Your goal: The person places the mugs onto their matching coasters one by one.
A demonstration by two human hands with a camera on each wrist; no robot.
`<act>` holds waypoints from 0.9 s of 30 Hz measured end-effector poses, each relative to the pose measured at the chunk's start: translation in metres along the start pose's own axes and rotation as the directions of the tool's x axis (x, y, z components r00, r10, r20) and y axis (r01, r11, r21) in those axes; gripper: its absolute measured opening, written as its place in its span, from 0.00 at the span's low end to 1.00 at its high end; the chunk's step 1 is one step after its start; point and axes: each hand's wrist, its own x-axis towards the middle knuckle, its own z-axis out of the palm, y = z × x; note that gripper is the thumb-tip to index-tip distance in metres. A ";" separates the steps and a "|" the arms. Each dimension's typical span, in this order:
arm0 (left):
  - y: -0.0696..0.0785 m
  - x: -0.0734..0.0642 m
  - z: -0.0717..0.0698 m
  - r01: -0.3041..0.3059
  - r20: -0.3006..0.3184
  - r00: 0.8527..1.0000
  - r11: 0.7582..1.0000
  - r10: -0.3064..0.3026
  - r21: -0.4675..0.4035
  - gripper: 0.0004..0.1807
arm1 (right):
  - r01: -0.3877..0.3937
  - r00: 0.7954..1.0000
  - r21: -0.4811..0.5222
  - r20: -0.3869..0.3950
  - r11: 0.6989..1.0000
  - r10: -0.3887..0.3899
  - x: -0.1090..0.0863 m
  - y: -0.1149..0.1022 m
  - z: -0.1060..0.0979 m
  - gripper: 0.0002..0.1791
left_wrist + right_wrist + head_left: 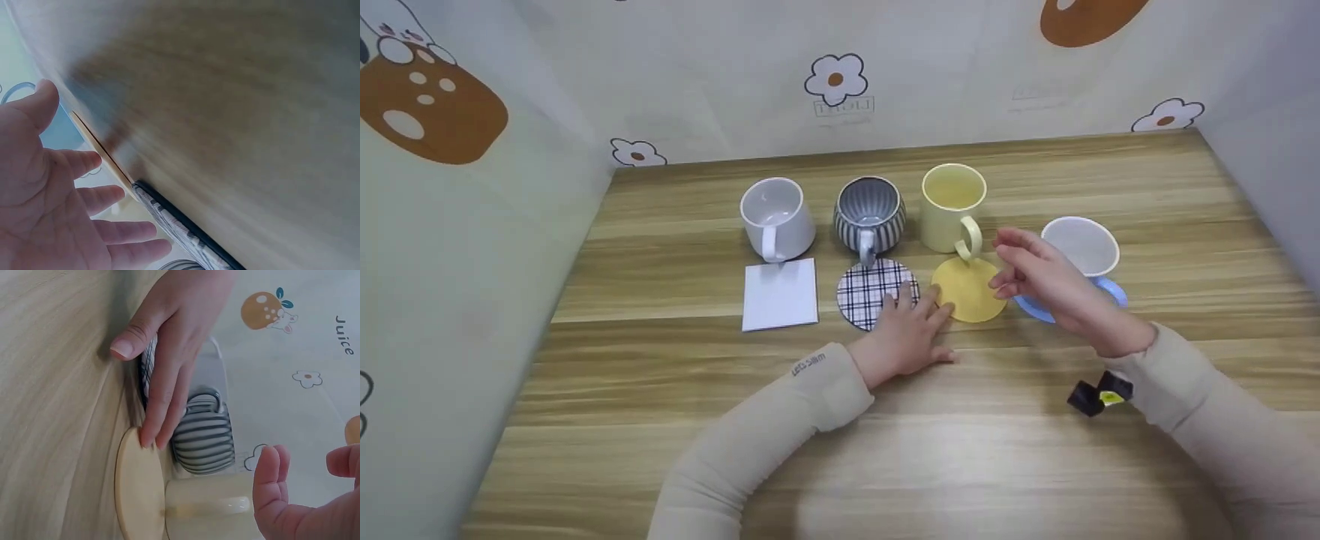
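My left hand (904, 337) lies over the near part of a round plaid coaster (861, 289), fingers spread, with fingertips at the left edge of a round yellow coaster (973, 291). In the right wrist view, those fingertips meet the yellow coaster's rim. My right hand (1046, 281) is raised beside the handle of a yellow mug (941, 225), its fingers loosely bent and holding nothing. Behind this hand stands a white-bodied mug (1080, 244); a blue coaster (1036, 309) is partly hidden by the hand. A striped grey mug (855, 231) stands just behind the plaid coaster.
At the left of the row, a white mug (793, 234) stands behind a square white coaster (780, 300). A black device with a yellow label (1110, 397) is at the right sleeve. Printed walls (720, 82) border the wood-grain tabletop (645, 375) at the back and sides.
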 end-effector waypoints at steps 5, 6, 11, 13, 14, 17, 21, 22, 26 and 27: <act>0.000 0.000 0.001 -0.001 0.003 1.000 1.000 0.001 -0.001 0.41 | -0.017 0.999 0.019 -0.035 1.000 0.018 0.015 0.006 0.011 0.32; 0.000 0.000 0.001 0.000 0.006 1.000 1.000 0.000 -0.002 0.41 | -0.023 0.999 0.019 -0.045 1.000 0.023 0.019 0.007 0.013 0.32; -0.001 0.001 0.002 0.003 0.013 1.000 1.000 -0.003 -0.015 0.41 | -0.049 0.993 0.030 -0.102 0.998 0.052 0.036 0.014 0.018 0.30; -0.001 0.001 0.002 0.005 0.014 1.000 1.000 -0.004 -0.023 0.41 | -0.058 0.992 0.066 -0.110 0.996 0.066 0.043 0.017 0.019 0.28; -0.001 0.001 0.003 0.006 0.014 1.000 1.000 -0.006 -0.027 0.41 | -0.062 0.991 0.091 -0.113 0.994 0.072 0.045 0.018 0.021 0.27; 0.000 0.002 0.003 0.008 0.015 1.000 1.000 -0.008 -0.022 0.41 | -0.076 0.989 0.168 -0.115 0.983 0.096 0.054 0.024 0.024 0.22; 0.000 0.002 0.003 0.011 0.015 1.000 1.000 -0.011 -0.003 0.40 | -0.091 0.981 0.227 -0.148 0.970 0.127 0.064 0.031 0.027 0.15; 0.001 0.002 0.003 0.011 0.016 1.000 1.000 -0.011 0.000 0.40 | -0.093 0.980 0.232 -0.153 0.968 0.131 0.065 0.032 0.027 0.14; 0.001 0.001 0.002 0.013 0.017 1.000 1.000 -0.013 -0.021 0.40 | -0.092 0.977 0.236 -0.165 0.967 0.133 0.068 0.031 0.029 0.15; 0.001 0.001 0.002 0.013 0.019 1.000 1.000 -0.012 -0.026 0.41 | -0.093 0.978 0.231 -0.163 0.968 0.133 0.068 0.031 0.030 0.16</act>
